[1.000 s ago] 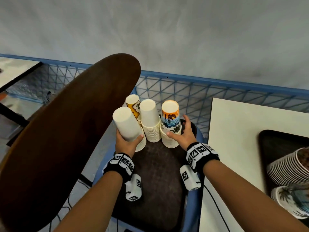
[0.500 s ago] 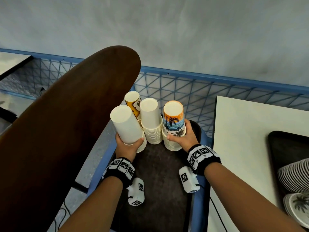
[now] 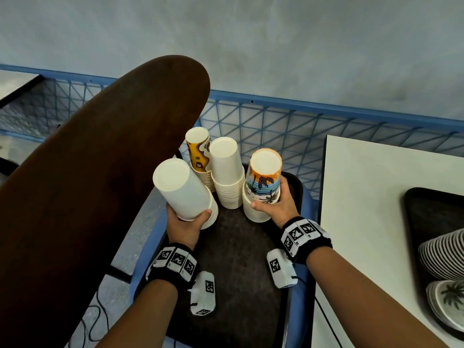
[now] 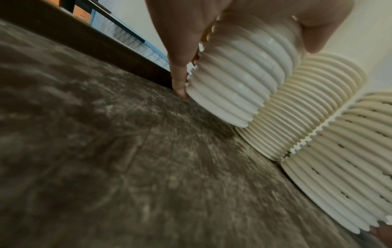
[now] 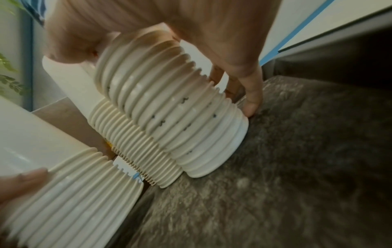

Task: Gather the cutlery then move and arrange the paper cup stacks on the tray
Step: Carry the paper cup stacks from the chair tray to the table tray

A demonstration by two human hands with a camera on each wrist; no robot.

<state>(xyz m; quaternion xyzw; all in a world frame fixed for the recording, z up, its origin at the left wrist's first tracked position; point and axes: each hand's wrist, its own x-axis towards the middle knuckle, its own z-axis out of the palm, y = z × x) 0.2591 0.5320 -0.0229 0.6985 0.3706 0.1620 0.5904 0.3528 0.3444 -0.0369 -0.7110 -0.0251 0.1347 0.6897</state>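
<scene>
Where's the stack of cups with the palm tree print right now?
In the head view the palm tree stack stands at the right end of the cup cluster on the dark tray, gripped by the right hand, just right of the plain white stack.

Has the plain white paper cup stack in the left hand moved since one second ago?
Yes. The plain white paper cup stack has leaned left, away from the standing white middle stack.

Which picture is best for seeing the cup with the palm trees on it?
The head view: the palm-tree cup stack shows its orange and blue print, gripped by the right hand. The right wrist view shows only its ribbed white rims. The left wrist view shows rims too, no print.
</scene>
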